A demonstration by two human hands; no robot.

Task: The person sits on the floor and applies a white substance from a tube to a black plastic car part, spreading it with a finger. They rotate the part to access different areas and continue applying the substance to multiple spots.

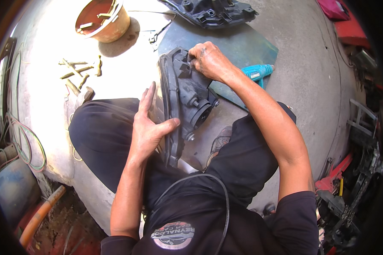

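A car headlight (185, 97) with a black plastic housing stands between my legs, its back side facing right and up. My left hand (149, 129) props it from the left, with the thumb pressed on the housing's rim and the fingers stretched along the front side. At the headlight's top corner, my right hand (208, 60) is closed, fingers curled onto the housing; the fingertips are partly hidden. A teal heat gun (257, 73) lies just right of my right wrist, on a dark greenish sheet (225, 44).
Another black headlight housing (210, 12) lies at the far edge of the sheet. A worn bucket (110, 27) with tools in it stands far left. Several hand tools (78, 72) are scattered on the concrete floor. Hoses (25, 140) coil at left; red and metal parts (336, 178) crowd the right.
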